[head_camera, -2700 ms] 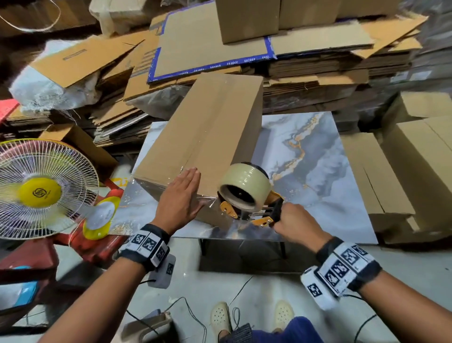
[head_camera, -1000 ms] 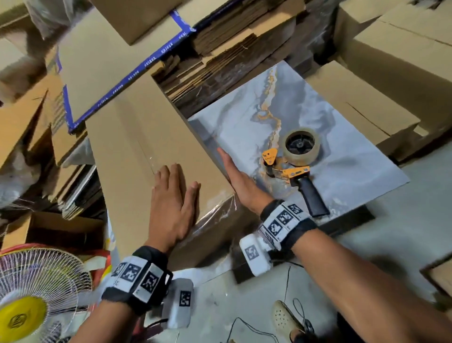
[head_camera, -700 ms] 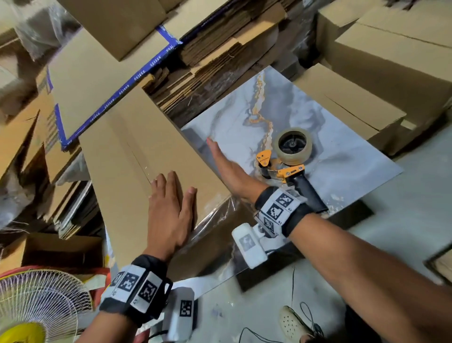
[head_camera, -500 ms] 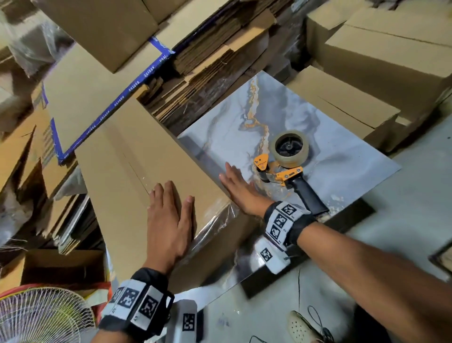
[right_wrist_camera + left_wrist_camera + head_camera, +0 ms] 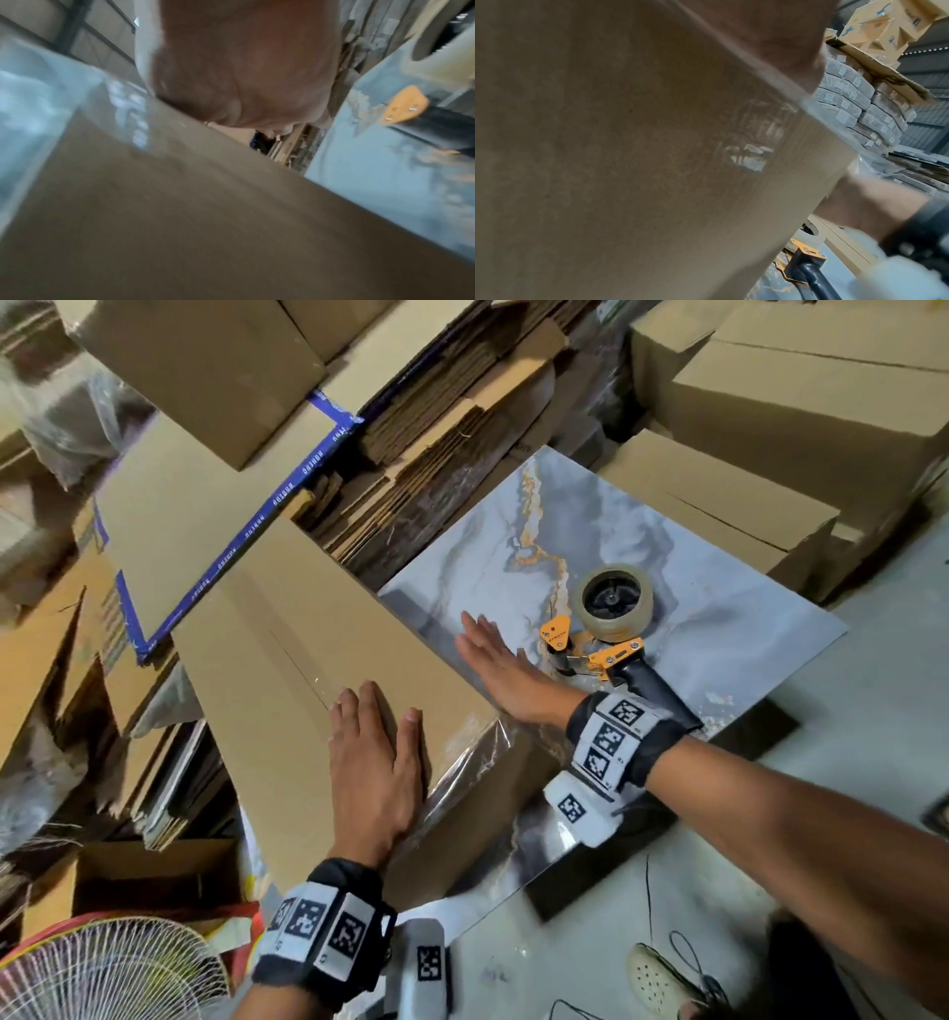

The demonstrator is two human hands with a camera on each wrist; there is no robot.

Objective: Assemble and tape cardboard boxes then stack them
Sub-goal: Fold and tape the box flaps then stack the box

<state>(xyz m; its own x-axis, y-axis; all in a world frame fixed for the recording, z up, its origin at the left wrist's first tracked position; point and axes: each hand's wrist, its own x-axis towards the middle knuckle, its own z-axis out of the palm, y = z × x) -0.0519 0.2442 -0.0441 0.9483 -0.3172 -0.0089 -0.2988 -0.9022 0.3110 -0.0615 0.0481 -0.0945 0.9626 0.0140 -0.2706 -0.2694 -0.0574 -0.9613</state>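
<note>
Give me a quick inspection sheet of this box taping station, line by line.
Surface: marbled tabletop, glossy.
Job's things: cardboard box lying on the table, clear tape over its near edge; tape dispenser set down beside it.
Clutter: nothing seen on the table.
Hands: left hand flat on the box top; right hand flat against the box side.
Cables: thin wires on the floor.
Surroundings: flat cardboard stacks, finished boxes, fan.

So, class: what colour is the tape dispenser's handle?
Black, on the tape dispenser with its orange frame; clearest in the head view.
</note>
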